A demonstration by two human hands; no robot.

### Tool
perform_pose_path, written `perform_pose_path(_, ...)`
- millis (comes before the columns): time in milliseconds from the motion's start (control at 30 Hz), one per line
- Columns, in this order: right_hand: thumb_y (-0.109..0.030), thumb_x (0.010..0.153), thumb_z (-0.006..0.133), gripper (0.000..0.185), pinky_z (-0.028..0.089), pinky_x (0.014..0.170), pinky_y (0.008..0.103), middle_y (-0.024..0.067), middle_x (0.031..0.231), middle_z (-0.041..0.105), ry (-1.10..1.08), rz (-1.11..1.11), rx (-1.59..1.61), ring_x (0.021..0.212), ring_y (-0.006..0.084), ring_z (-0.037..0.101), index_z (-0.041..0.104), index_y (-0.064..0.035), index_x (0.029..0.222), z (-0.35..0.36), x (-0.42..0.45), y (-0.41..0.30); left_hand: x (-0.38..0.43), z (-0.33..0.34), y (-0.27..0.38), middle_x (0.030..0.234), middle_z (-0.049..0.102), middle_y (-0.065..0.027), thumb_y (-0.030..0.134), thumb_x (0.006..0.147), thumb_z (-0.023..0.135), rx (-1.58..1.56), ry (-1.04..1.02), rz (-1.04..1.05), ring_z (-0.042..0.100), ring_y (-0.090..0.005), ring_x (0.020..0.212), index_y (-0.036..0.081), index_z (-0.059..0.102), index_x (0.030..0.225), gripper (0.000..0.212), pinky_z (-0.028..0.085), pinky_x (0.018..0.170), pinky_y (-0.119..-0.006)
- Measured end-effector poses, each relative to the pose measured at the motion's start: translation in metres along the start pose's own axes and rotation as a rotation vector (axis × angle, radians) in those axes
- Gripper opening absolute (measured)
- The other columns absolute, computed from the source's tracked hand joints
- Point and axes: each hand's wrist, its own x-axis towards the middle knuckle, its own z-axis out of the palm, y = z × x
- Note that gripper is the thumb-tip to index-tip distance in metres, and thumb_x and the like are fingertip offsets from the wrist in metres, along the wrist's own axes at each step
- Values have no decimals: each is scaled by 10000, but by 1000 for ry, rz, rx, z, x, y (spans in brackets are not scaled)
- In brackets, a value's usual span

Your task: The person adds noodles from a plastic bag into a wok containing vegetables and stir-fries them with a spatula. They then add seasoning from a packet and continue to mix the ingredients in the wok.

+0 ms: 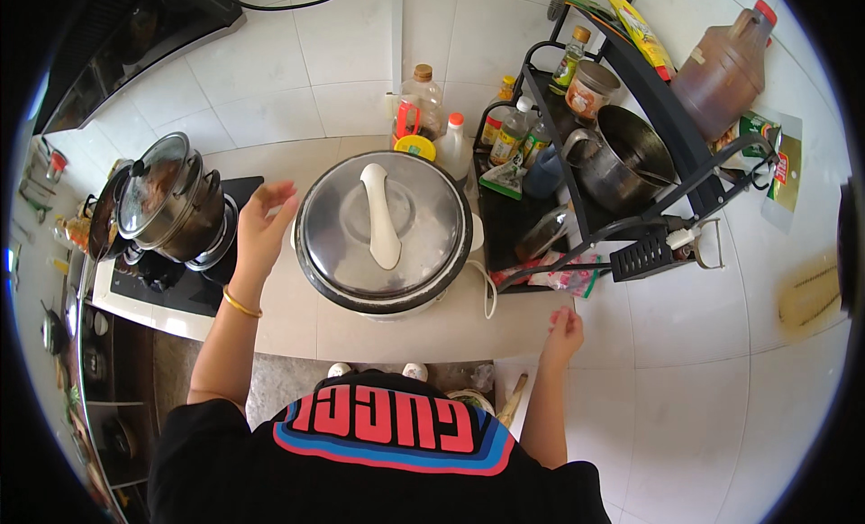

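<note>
A large rice cooker (338, 220) stands on the counter in front of me, its metal lid on and a cream handle (383, 216) across the top. Just left of the cooker my left hand (267, 210) is raised, fingers apart and slightly bent, holding nothing; a gold-coloured bangle (242, 302) circles that wrist. To the right, near the counter's front edge, is my right hand (564, 331), its fingers curled; whether anything small is in them cannot be seen. A white power cord (492, 297) loops down beside the cooker's right side.
On the left, a stacked pot with a glass lid (159, 193) stands at the gas hob (243, 189). Bottles, including a white one with a red cap (455, 145), stand behind the cooker. A black metal rack (638, 71) on the right holds a metal pot (608, 166), jars and seasonings.
</note>
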Motion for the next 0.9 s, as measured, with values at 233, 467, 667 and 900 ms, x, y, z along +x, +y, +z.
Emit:
perform_pose_path(233, -98, 839, 548, 123, 429, 610, 213, 52, 743, 590, -493, -109, 78, 633, 90, 512, 592, 16, 837, 50, -73, -91, -17, -33, -61, 891, 564, -27, 174, 843, 564, 60, 177, -168, 522, -91, 799, -7, 537, 1032, 263, 417, 668, -207)
perform_pose_path(467, -17, 778, 589, 61, 421, 567, 228, 68, 725, 596, -490, -622, -3, 592, 124, 517, 603, 19, 825, 80, -21, -204, -5, -35, -68, 905, 557, -35, 127, 845, 552, 4, 200, -155, 515, -100, 810, -13, 531, 1022, 227, 423, 673, -215)
perform_pose_path(667, -76, 753, 620, 84, 428, 573, 321, 86, 701, 559, -355, -1028, -337, 636, 230, 543, 567, -24, 794, 132, 48, -331, 2, -35, -45, 943, 549, -52, 96, 841, 548, -68, 188, -79, 512, -108, 871, -15, 525, 1032, 222, 420, 693, -213)
perform_pose_path(900, -168, 763, 593, 153, 454, 622, 413, 143, 744, 589, -44, -1042, -916, 729, 322, 575, 571, -17, 768, 178, 130, -407, 8, -28, -37, 966, 546, -52, 69, 832, 553, -139, 153, -56, 512, -111, 885, -9, 526, 1034, 218, 416, 688, -204)
